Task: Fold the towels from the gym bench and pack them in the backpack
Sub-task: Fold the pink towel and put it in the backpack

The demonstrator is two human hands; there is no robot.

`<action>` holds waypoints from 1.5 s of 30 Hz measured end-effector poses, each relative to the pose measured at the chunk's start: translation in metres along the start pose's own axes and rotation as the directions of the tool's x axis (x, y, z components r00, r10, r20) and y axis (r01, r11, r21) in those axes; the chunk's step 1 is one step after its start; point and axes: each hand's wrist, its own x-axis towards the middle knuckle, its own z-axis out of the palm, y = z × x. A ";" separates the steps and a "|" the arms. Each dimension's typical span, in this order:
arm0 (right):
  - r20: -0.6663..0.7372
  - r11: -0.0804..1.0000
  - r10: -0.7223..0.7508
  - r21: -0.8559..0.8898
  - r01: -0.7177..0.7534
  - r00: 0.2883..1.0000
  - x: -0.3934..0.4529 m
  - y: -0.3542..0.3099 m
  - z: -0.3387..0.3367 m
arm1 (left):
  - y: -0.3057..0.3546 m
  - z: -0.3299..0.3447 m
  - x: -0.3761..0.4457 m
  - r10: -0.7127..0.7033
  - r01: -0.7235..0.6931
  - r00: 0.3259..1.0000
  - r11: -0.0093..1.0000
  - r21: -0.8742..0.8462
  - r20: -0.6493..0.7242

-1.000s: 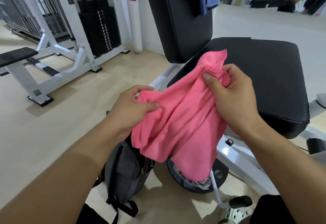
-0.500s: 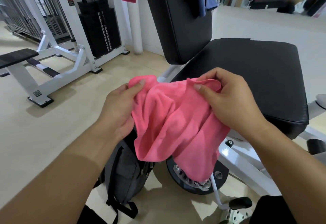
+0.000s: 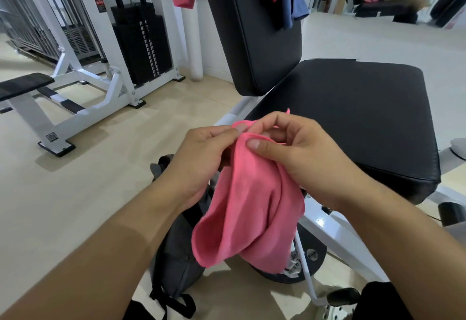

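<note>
Softly draped pink towel (image 3: 252,208), pinched by both hands

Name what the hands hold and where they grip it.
Both the left hand and right hand pinch the pink towel at its top edge.

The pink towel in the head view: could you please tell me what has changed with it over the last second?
The left hand and right hand moved together, bringing the top corners of the pink cloth towel to meet, so it now hangs doubled and narrower. Both keep their grip on its top edge. The dark grey fabric backpack on the floor and the black padded bench seat stayed put.
</note>
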 end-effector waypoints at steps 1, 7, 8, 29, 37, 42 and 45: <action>-0.050 0.999 -0.017 -0.034 0.016 0.999 0.000 -0.001 0.000 | 0.002 0.001 -0.001 0.006 -0.006 1.000 1.000 -0.020 0.005; -0.138 0.996 0.016 -0.084 -0.028 0.990 0.006 -0.007 0.001 | 0.008 -0.002 -0.002 0.036 -0.036 0.999 0.999 0.017 0.040; -0.139 0.995 0.014 -0.097 -0.028 0.990 0.007 -0.008 0.000 | 0.008 -0.002 -0.003 0.036 -0.039 0.998 0.998 0.043 0.055; -0.059 0.915 -0.156 -0.384 0.122 0.986 0.007 0.007 0.002 | 0.002 -0.027 -0.013 0.102 -0.149 0.977 0.954 0.260 0.186; -0.027 0.885 -0.190 -0.438 0.159 0.981 0.006 0.005 0.005 | 0.000 -0.031 -0.019 0.096 -0.133 0.986 0.948 0.290 0.139; -0.024 0.843 -0.250 -0.498 0.205 0.968 0.002 0.003 0.010 | -0.001 -0.033 -0.019 0.134 -0.173 0.982 0.925 0.338 0.135; -0.025 0.852 -0.257 -0.478 0.214 0.966 0.000 0.001 0.012 | -0.003 -0.033 -0.019 0.171 -0.216 0.974 0.902 0.373 0.151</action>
